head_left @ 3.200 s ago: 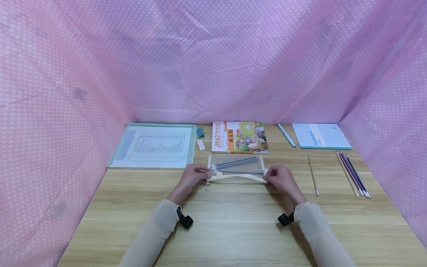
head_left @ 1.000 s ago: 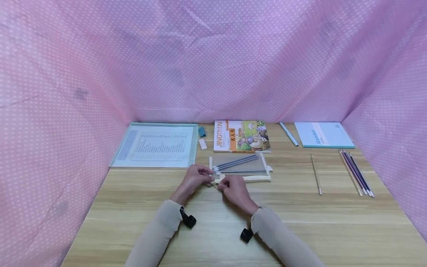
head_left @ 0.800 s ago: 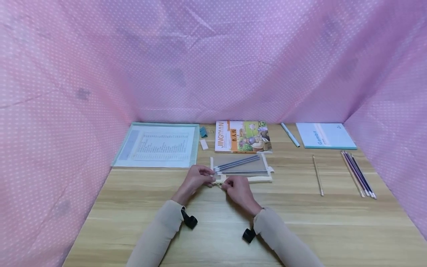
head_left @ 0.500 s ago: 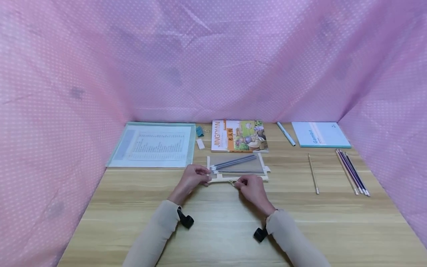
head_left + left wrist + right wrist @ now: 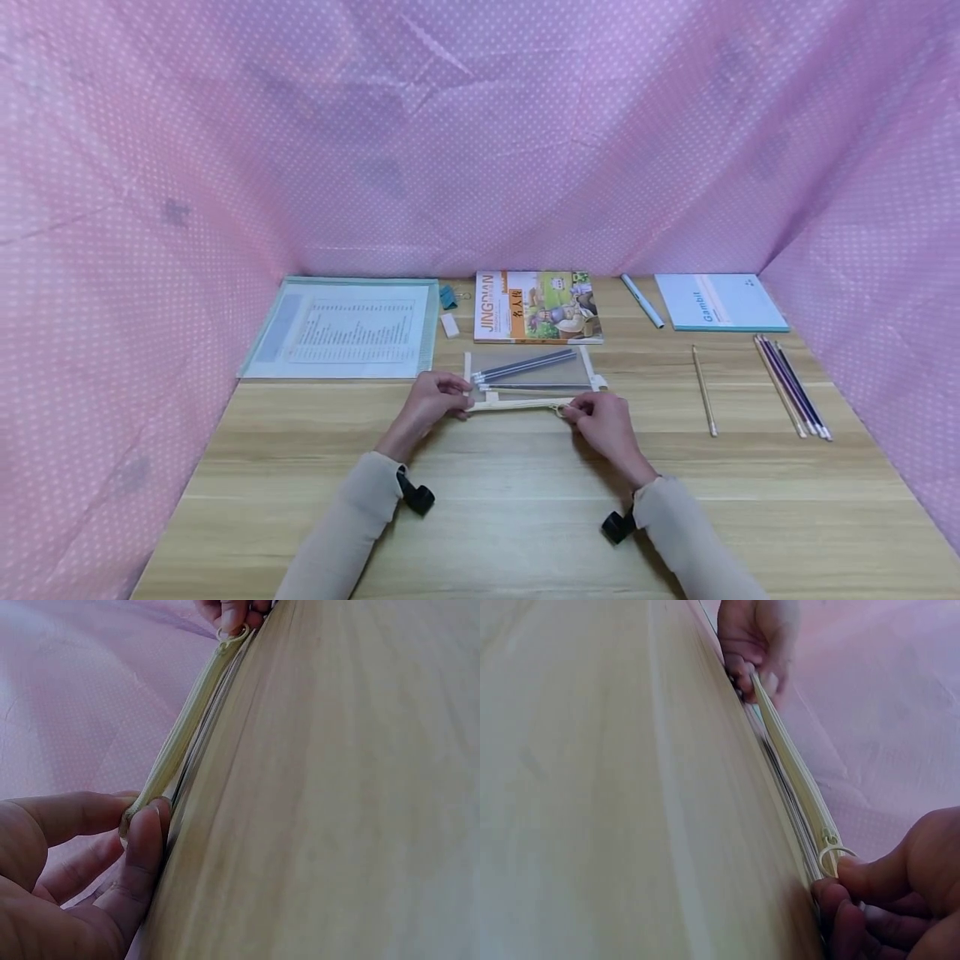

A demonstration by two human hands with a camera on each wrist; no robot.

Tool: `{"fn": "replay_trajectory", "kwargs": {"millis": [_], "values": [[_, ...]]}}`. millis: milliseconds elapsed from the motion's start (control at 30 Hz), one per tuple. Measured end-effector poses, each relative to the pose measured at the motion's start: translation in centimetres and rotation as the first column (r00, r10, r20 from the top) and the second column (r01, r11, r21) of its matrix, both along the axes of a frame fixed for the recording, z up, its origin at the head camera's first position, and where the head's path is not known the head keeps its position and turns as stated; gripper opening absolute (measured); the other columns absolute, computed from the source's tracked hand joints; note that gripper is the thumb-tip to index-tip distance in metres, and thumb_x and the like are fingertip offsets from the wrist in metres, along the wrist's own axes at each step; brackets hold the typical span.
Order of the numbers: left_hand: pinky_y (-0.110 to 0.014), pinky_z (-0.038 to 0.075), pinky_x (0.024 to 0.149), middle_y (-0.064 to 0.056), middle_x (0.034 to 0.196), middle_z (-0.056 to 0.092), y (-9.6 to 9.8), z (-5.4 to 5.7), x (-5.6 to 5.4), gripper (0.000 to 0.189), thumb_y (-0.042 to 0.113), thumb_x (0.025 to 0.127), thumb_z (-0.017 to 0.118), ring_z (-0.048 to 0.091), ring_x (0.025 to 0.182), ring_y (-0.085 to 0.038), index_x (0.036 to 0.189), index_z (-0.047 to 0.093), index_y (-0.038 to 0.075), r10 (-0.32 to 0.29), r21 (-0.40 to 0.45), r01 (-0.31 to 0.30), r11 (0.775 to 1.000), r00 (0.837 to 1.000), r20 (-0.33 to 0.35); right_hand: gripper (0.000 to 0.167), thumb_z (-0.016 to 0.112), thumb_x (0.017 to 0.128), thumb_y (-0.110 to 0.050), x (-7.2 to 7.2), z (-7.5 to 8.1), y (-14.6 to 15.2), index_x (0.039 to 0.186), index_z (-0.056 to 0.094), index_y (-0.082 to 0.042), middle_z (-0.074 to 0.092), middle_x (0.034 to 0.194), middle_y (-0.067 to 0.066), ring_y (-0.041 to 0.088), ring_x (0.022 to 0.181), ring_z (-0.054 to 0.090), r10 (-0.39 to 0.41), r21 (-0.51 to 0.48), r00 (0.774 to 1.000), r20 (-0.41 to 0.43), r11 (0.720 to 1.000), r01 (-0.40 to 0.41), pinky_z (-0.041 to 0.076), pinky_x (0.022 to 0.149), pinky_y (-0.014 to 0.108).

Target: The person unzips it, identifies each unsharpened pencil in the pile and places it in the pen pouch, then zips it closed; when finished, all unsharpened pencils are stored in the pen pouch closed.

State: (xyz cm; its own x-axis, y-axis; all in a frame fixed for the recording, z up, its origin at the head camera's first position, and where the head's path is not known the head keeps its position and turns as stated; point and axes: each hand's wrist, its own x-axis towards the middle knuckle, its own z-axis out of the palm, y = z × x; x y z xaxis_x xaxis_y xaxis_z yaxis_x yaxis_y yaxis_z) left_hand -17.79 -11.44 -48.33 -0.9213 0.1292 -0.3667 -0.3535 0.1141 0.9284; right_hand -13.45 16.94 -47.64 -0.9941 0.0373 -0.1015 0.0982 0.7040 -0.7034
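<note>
A see-through pencil case [image 5: 525, 362] with cream edging lies mid-table, several dark pencils [image 5: 528, 364] showing inside it. My left hand [image 5: 431, 402] pinches the near left corner of the case, at the end of its cream zipper [image 5: 184, 739]. At the other end, my right hand [image 5: 606, 423] pinches the ring-shaped zipper pull [image 5: 832, 859] between thumb and curled fingers. The zipper strip runs straight and taut between the two hands, with its teeth joined to the left of the pull.
Behind the case lies an illustrated book [image 5: 538, 307]. To its left are an eraser [image 5: 449, 326], a teal binder clip [image 5: 448, 297] and a document folder [image 5: 341, 329]. Rightward lie a light-blue pen [image 5: 642, 301], a Gambit notebook [image 5: 720, 302], a single pencil [image 5: 704, 392] and several more pencils [image 5: 793, 387].
My right hand let go of the case's right end, took the zipper pull at the left, and slid it rightward along the zipper. My left hand stays at the left corner.
</note>
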Motion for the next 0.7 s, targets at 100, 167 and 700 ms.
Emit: {"fn": "replay_trajectory", "kwargs": {"millis": [100,167,700], "values": [[-0.028,0.060,0.060,-0.017,0.084,0.071,-0.1,0.0,0.0,0.026,-0.013,0.080,0.071,0.065,0.059,-0.013,0.105,0.068,-0.012,-0.007,0.001,0.007,1.000,1.000,-0.001,0.009,0.072,0.089,-0.014,0.0,0.1,1.0,0.087,0.076,-0.007,0.070,0.072,0.004,0.013,0.064,0.057,-0.014,0.004,1.000,0.013,1.000,0.014,0.042,0.060,0.023],[-0.027,0.060,0.060,-0.016,0.084,0.071,-0.1,0.0,-0.1,0.027,-0.013,0.079,0.071,0.065,0.060,-0.013,0.106,0.067,-0.012,-0.010,0.002,0.010,1.000,1.000,-0.003,0.010,0.072,0.090,-0.015,0.1,0.1,1.6,0.088,0.076,-0.006,0.070,0.073,0.004,0.013,0.064,0.057,-0.029,0.008,0.999,0.020,1.000,0.029,0.042,0.059,0.022],[-0.027,0.059,0.059,-0.009,0.079,0.070,-0.3,0.3,0.0,0.027,-0.012,0.080,0.070,0.065,0.060,-0.012,0.107,0.067,-0.013,-0.019,0.003,0.019,1.000,1.000,-0.009,0.014,0.070,0.091,-0.016,0.3,0.1,5.0,0.090,0.076,-0.003,0.071,0.074,0.006,0.013,0.065,0.057,-0.095,0.011,0.995,0.018,0.995,0.095,0.043,0.057,0.023]]}}
